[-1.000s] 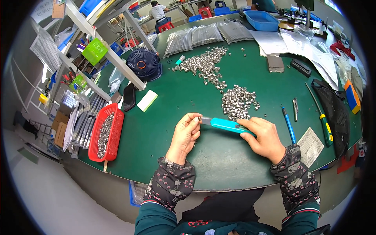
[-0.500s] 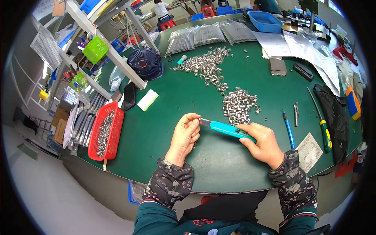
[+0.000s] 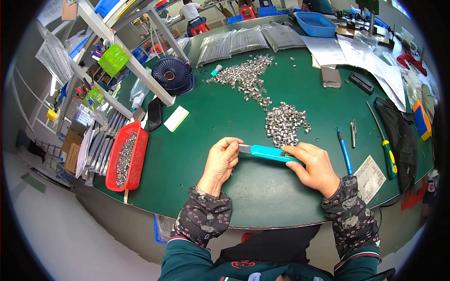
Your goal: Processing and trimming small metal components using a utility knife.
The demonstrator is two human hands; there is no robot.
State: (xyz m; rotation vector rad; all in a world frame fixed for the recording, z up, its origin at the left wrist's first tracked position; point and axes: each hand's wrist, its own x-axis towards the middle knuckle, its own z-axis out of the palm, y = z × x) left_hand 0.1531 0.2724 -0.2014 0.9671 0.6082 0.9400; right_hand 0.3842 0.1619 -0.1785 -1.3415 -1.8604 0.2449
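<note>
My right hand [image 3: 315, 168] grips a teal utility knife [image 3: 269, 153] from its right end, thumb and fingers closed along the handle. The bare blade [image 3: 245, 148] points left and reaches the fingertips of my left hand [image 3: 220, 161]. That hand is closed in a pinch on what looks like a small metal ring, mostly covered by the fingers. Just beyond the knife lies a heap of short metal rings [image 3: 286, 122]. A larger spread of the same rings [image 3: 246, 77] lies farther back, with a small teal-and-clear piece [image 3: 216, 70] at its left edge.
A red basket [image 3: 142, 157] of small metal parts stands left, near a phone [image 3: 155, 114] and a fan [image 3: 172, 75]. On the right lie a blue pen-like tool [image 3: 344, 152], a screwdriver [image 3: 389, 161] and a paper slip [image 3: 370, 181]. Bagged rods [image 3: 248, 40] line the back.
The knife has turned slightly toward level, and my right hand has shifted a little. My left hand keeps its pinch at the blade's tip. The whole view has shifted very slightly.
</note>
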